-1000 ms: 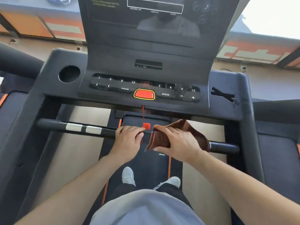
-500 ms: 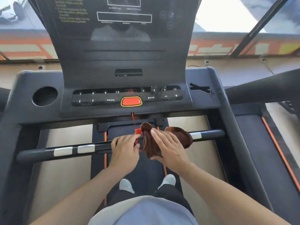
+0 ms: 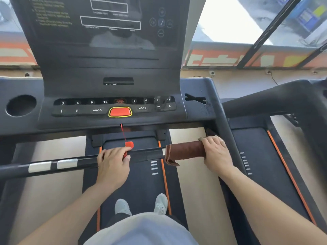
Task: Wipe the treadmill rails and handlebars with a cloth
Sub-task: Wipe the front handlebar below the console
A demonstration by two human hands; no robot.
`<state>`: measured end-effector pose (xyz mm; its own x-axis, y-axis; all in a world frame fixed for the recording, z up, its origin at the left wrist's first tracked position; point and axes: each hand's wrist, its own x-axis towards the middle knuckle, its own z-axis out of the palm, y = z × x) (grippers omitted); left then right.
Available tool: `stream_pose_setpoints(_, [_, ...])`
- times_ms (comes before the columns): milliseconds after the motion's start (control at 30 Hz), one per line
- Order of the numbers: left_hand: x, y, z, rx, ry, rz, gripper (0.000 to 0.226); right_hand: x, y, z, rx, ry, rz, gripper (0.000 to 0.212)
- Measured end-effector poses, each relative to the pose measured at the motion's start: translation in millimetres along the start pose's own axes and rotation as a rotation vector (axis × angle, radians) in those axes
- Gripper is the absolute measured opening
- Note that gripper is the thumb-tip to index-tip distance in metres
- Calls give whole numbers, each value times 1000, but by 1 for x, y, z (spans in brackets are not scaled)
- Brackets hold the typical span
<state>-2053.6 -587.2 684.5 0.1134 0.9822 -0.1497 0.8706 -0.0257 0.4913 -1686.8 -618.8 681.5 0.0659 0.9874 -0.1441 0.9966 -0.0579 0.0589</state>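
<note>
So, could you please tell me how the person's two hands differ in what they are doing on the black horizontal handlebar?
The left hand grips the bare black horizontal handlebar near its middle, beside the red safety clip. The right hand sits at the bar's right end, gripping the brown cloth wrapped round it. The left touches the bar directly; the right touches only cloth. Both curl over the same bar.
</note>
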Motion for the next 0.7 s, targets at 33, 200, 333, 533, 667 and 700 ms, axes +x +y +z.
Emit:
stream_pose_setpoints(33, [1, -1, 0, -4, -12, -3, 30, 1, -9, 2, 3, 5, 26, 59])
stream_pose_setpoints(200, [-1, -2, 1, -45, 5, 11, 26, 8, -48, 1, 8, -13, -38, 49])
stream_pose_setpoints(333, [-3, -2, -1, -56, 1, -1, 28, 13, -109, -9, 110, 17, -267, 60])
stream_pose_setpoints(533, [-4, 1, -5, -32, -10, -22, 32, 12, -199, -1, 178, 47, -444, 78])
stream_pose_setpoints(667, [1, 8, -7, -34, -22, -74, 31, 16, -163, -2, 209, 90, -515, 78])
stream_pose_setpoints(700, [3, 10, -7, -27, -26, -94, 30, 16, -149, -2, 188, 79, -494, 80])
